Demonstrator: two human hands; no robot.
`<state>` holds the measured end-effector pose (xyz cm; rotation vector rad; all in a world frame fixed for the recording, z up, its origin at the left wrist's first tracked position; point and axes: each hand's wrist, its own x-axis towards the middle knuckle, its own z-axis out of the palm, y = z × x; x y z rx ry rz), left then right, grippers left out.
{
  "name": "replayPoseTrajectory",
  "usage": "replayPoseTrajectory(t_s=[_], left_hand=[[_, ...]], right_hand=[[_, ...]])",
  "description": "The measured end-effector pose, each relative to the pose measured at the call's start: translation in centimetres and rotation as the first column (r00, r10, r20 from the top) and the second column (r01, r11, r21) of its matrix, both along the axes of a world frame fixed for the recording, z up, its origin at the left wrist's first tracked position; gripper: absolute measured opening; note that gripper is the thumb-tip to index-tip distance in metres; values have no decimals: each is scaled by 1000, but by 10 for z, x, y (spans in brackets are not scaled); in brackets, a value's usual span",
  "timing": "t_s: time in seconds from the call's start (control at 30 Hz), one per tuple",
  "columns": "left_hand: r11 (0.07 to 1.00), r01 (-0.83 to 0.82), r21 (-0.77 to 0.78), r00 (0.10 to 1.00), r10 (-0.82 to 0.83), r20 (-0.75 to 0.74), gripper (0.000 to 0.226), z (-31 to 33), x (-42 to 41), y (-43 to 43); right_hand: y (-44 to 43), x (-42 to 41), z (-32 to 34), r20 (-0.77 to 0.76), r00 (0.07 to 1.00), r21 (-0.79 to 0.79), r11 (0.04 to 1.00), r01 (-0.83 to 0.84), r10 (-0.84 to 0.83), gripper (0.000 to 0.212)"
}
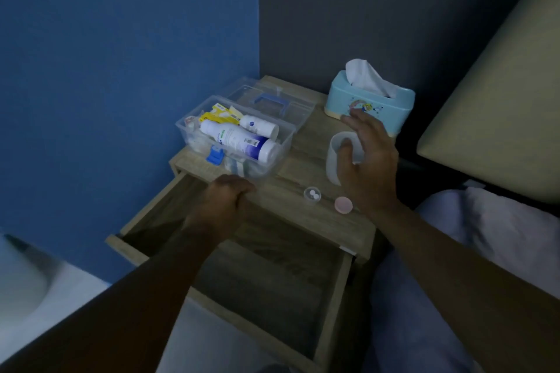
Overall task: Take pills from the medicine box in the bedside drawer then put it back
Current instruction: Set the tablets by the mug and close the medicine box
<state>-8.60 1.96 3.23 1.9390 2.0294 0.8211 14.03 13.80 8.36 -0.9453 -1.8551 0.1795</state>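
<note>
Medicine box: a clear plastic case standing open on the back left part of the bedside table, its transparent lid folded back toward the wall corner. Inside lie two white bottles on their sides and yellow packets; a blue latch hangs on the near wall. Left hand: curled into a loose fist, fingers pressed together, at the table's front edge just before the box; whether it grips anything cannot be told. Right hand: fingers spread, palm down, hovering over a white cup that stands upright on the table; contact with the cup cannot be told. Between the hands, near the front edge, stands a small clear cap holding two white pills; just beside it lies a pink round lid. A light blue tissue box stands at the back right. The drawer below is pulled out, its interior dark.
</note>
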Motion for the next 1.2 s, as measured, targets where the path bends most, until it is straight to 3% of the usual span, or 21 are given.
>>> replayPoseTrajectory(t_s=[0.13,0.27,0.37,0.5,0.63,0.73,0.8,0.97,1.1,1.2], left_hand=[[961,-193,198,978,204,-37,19,6,-37,2],[899,-303,317,948,320,-1,38,15,-66,14],[940,-274,204,954,292,-64,64,15,-80,20],[982,-189,1,963,186,-196,77,4,-86,25],[981,-191,24,960,192,-202,79,-3,-84,24],[984,-178,22,958,178,-223,81,-4,-87,24],[985,-172,0,957,167,-239,83,-4,-89,23],[982,-190,-18,952,179,-248,85,-1,-88,23],[976,-207,-66,952,186,-242,87,6,-86,23],[972,-200,-126,958,167,-235,96,13,-87,24]], right_hand=[[6,-48,12,-40,989,-209,967,-145,140,42],[27,-82,6,-77,997,-530,845,-64,27,45],[51,-99,2,-58,993,-683,729,38,-106,49],[81,-118,-2,-59,969,-827,556,87,-239,52],[92,-133,-2,-231,945,-913,386,-128,-233,43],[95,-136,0,-404,852,-910,238,-339,-334,34],[97,-137,2,-439,826,-894,261,-363,-355,31],[95,-134,8,-315,898,-848,515,-122,-306,39],[78,-127,16,-352,906,-642,765,-51,-236,37],[68,-123,23,-338,926,-506,862,-29,-167,38]])
